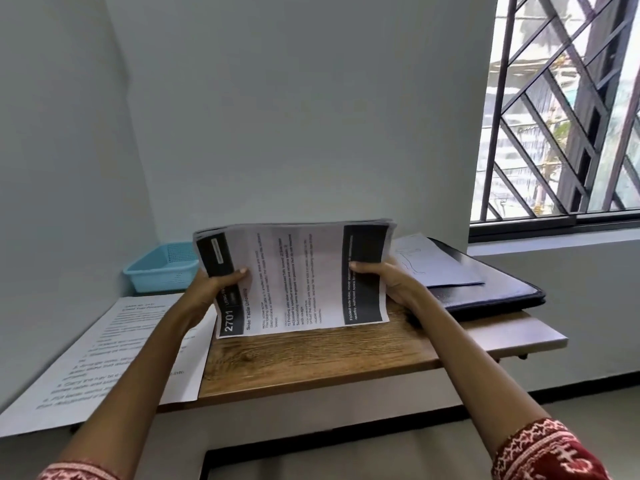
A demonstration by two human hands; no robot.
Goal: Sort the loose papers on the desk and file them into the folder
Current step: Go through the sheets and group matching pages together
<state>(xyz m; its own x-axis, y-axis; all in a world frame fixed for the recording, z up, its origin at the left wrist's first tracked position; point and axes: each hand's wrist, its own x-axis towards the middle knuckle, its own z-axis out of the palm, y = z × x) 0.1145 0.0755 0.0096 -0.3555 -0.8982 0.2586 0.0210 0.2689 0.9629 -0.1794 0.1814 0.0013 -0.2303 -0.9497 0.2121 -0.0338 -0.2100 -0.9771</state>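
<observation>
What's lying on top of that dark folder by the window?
A pale sheet of paper with a faint line drawing lies on the dark folder, covering much of its near left part. Its left edge is hidden behind the held stack of papers and the right hand.

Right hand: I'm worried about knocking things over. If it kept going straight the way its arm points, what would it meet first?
The right hand grips the paper stack and points forward-left, so the stack itself comes first. Beyond that, probably the wall; depth is unclear.
</observation>
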